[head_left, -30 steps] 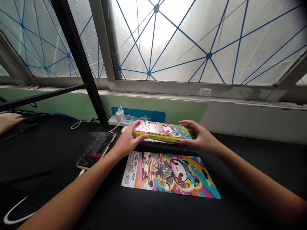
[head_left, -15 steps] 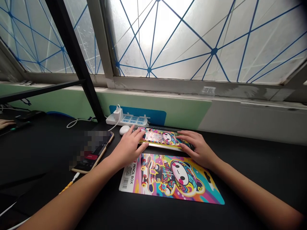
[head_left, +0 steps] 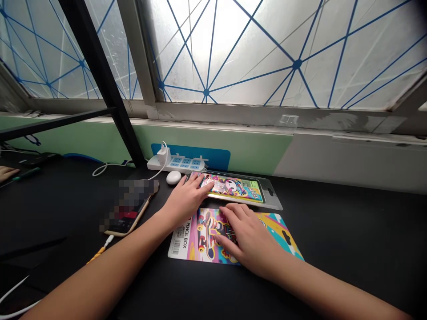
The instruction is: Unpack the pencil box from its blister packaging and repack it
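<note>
A pencil box (head_left: 253, 192) with a colourful cartoon print lies in a clear plastic blister tray (head_left: 274, 202) near the wall. My left hand (head_left: 187, 192) rests on its left end, fingers stretched out over the print. Nearer to me lies a flat printed backing card (head_left: 208, 255) marked "PENCIL BOX", with a cartoon figure and a hang hole at its right end. Over the middle of this card is my right hand (head_left: 248, 238), fingers apart and palm down, hiding most of the figure. Whether its fingertips press on the card I cannot tell.
A white power strip (head_left: 182, 165) with a plugged-in charger stands by the wall. Beside it sits a small white rounded case (head_left: 174, 178). A phone (head_left: 131, 218) on a cable lies at left. Another person's hand (head_left: 7, 173) shows at the far left edge. A black metal frame (head_left: 103, 84) rises at left.
My right hand has left the right end of the pencil box and come nearer and leftward over the card. The box's right end and tray now show. My left hand stays on the box.
</note>
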{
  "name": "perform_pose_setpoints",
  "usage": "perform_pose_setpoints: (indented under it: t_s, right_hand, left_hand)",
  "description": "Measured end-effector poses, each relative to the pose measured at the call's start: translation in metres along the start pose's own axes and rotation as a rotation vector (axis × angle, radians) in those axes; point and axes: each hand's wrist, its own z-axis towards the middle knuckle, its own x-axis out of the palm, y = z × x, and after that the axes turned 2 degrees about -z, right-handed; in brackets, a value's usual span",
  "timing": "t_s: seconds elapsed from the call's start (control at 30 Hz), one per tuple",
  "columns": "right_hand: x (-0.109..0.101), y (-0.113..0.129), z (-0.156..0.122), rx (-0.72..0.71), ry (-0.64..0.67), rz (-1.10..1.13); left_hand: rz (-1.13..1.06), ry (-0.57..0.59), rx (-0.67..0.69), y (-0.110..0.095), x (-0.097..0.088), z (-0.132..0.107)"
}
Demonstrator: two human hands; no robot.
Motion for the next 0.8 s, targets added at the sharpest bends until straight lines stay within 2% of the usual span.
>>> perform_pose_setpoints:
  t_s: [0.23,0.37,0.53,0.6,0.67,0.73,0.77,0.8]
  right_hand:
    - [0.000,-0.008,0.005,0.086,0.046,-0.043]
    - [-0.003,-0.006,0.002,0.089,0.025,0.010]
    - [-0.024,-0.016,-0.018,0.160,-0.038,0.083]
    - [-0.040,-0.034,-0.027,0.235,-0.052,0.071]
    - [-0.055,-0.065,-0.033,0.382,-0.017,0.047]
    - [-0.067,-0.104,-0.037,0.509,0.107,0.079]
    - [-0.070,-0.124,-0.038,0.526,0.190,0.142]
    - [-0.073,-0.144,-0.039,0.538,0.218,0.186]
  left_hand:
    - [0.052,-0.007,0.014,-0.001,0.000,0.000]
    - [0.023,-0.008,-0.004,-0.002,0.000,0.000]
    - [-0.093,0.021,0.043,0.008,-0.005,-0.006]
    - [-0.107,0.047,0.069,0.011,-0.013,-0.012]
    - [-0.084,0.068,0.073,0.011,-0.023,-0.017]
    - [-0.069,0.090,0.095,0.006,-0.031,-0.021]
    - [-0.072,0.098,0.106,0.002,-0.034,-0.021]
    - [-0.082,0.101,0.111,-0.002,-0.034,-0.021]
